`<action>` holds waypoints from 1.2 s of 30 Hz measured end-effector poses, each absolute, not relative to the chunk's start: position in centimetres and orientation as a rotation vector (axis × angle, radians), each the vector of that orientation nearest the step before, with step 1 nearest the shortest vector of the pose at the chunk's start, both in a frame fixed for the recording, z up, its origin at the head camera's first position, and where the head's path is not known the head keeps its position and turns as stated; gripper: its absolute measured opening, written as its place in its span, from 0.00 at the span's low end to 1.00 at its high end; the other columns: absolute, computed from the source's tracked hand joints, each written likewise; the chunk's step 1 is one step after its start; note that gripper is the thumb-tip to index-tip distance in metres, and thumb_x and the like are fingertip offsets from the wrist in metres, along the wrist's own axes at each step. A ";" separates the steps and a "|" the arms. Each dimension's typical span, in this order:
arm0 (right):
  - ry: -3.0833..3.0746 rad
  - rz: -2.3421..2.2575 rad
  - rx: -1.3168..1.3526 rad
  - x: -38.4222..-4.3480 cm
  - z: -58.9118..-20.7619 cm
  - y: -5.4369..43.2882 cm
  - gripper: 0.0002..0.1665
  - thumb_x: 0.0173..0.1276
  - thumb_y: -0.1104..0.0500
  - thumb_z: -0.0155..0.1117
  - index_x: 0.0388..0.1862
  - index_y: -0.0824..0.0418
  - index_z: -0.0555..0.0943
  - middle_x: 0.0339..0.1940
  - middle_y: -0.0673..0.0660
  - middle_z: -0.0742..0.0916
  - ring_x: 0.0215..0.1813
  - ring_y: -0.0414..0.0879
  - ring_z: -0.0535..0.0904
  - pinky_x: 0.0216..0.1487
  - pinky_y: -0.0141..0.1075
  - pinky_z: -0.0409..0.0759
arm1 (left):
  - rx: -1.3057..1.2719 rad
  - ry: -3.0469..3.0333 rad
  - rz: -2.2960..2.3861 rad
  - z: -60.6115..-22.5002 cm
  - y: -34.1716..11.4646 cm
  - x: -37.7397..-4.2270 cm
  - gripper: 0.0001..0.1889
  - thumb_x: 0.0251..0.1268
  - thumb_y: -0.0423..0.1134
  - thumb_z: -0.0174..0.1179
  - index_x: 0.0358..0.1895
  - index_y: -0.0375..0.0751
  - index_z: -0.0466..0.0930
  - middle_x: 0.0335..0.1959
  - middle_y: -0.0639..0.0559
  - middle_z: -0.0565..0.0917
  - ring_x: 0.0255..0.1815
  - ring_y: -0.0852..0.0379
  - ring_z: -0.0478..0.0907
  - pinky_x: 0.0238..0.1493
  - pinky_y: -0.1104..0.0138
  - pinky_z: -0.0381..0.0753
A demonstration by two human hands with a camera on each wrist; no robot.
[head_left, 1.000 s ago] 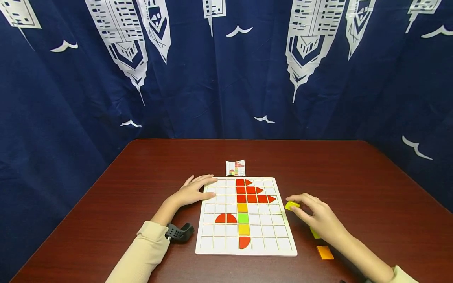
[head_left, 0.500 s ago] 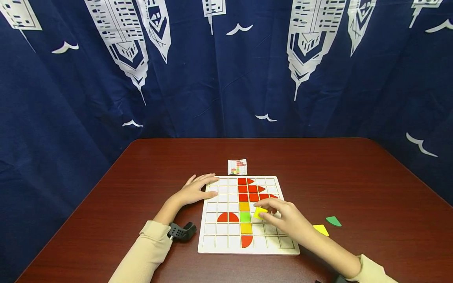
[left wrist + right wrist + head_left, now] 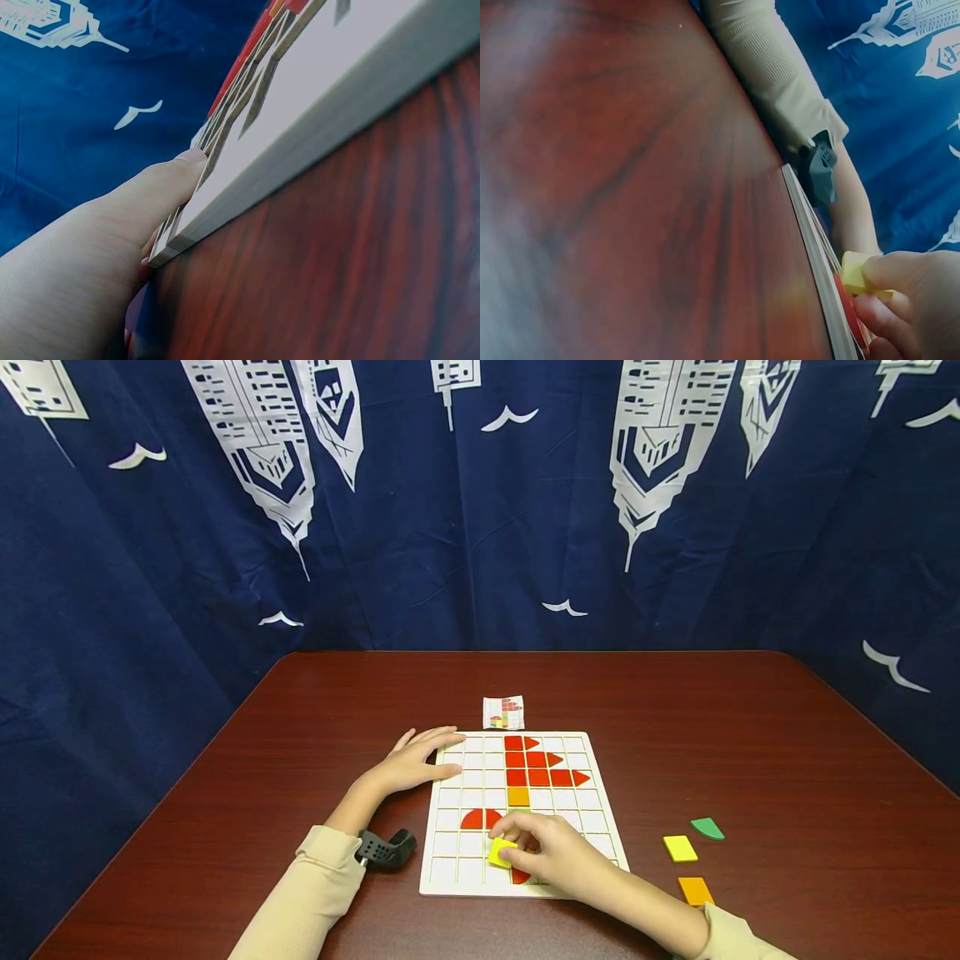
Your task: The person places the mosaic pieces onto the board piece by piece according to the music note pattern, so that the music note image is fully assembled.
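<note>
My right hand (image 3: 558, 856) pinches a yellow square tile (image 3: 501, 852) between thumb and fingers, low over the front part of the white grid board (image 3: 467, 881). In the right wrist view the yellow tile (image 3: 853, 273) shows just above the board's edge. My left hand (image 3: 412, 766) rests on the board's far left corner, its fingers straight. On the board are rows of red squares ending in red triangles (image 3: 581, 778), an orange square (image 3: 518, 797) and two red quarter-round tiles (image 3: 472, 819). A red rounded tile (image 3: 521, 877) is partly covered by my right hand, as are the tiles above it.
Right of the board lie a yellow square (image 3: 680, 849), a green quarter-round tile (image 3: 707, 828) and an orange square (image 3: 695, 891) near my right forearm. A small pattern card (image 3: 503, 713) lies behind the board on the brown table (image 3: 360, 693). A blue curtain hangs beyond.
My right hand has carried the yellow tile leftward from beside the board to over its front middle. The loose tiles at right have come into view. My left hand stays at the board's corner.
</note>
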State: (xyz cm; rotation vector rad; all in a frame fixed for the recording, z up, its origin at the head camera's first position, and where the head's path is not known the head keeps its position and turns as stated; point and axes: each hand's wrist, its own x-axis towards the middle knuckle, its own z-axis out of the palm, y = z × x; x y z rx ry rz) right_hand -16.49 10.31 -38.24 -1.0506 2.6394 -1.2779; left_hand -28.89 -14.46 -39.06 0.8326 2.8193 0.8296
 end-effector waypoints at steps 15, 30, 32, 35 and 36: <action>2.641 -1.181 -1.170 -16.0 -38.5 9.8 0.04 0.60 0.60 0.63 0.34 0.52 0.79 0.23 0.42 0.79 0.26 0.26 0.66 0.26 0.21 0.69 | 0.827 2.816 0.833 -38.8 -14.5 -28.6 0.30 0.60 0.56 0.54 0.66 0.53 0.63 0.71 0.52 0.58 0.73 0.52 0.50 0.70 0.46 0.31; 2.785 -0.999 -1.216 -16.2 -38.9 9.9 0.04 0.59 0.57 0.62 0.28 0.50 0.76 0.27 0.40 0.73 0.30 0.29 0.65 0.31 0.21 0.68 | 0.842 2.805 0.854 -38.9 -14.5 -28.6 0.30 0.61 0.56 0.54 0.66 0.53 0.63 0.71 0.52 0.57 0.73 0.52 0.50 0.70 0.45 0.31; 2.768 -1.007 -1.210 -16.2 -38.8 10.0 0.03 0.60 0.58 0.62 0.30 0.50 0.76 0.28 0.40 0.74 0.31 0.29 0.65 0.32 0.21 0.68 | 0.838 2.804 0.854 -38.9 -14.5 -28.6 0.30 0.60 0.56 0.54 0.66 0.53 0.63 0.71 0.52 0.57 0.73 0.52 0.50 0.70 0.45 0.31; 2.723 -1.064 -1.180 -16.2 -38.5 10.2 0.03 0.61 0.59 0.60 0.32 0.50 0.77 0.29 0.40 0.76 0.31 0.28 0.67 0.32 0.22 0.70 | 0.826 2.804 0.852 -38.9 -14.5 -28.6 0.30 0.60 0.57 0.54 0.66 0.54 0.63 0.71 0.53 0.57 0.73 0.53 0.50 0.70 0.46 0.31; 2.701 -1.095 -1.166 -16.2 -38.4 10.3 0.03 0.62 0.59 0.59 0.33 0.50 0.77 0.29 0.41 0.76 0.31 0.28 0.68 0.32 0.22 0.71 | 0.824 2.805 0.852 -38.9 -14.5 -28.6 0.30 0.60 0.57 0.54 0.66 0.54 0.63 0.71 0.53 0.57 0.73 0.53 0.50 0.70 0.46 0.31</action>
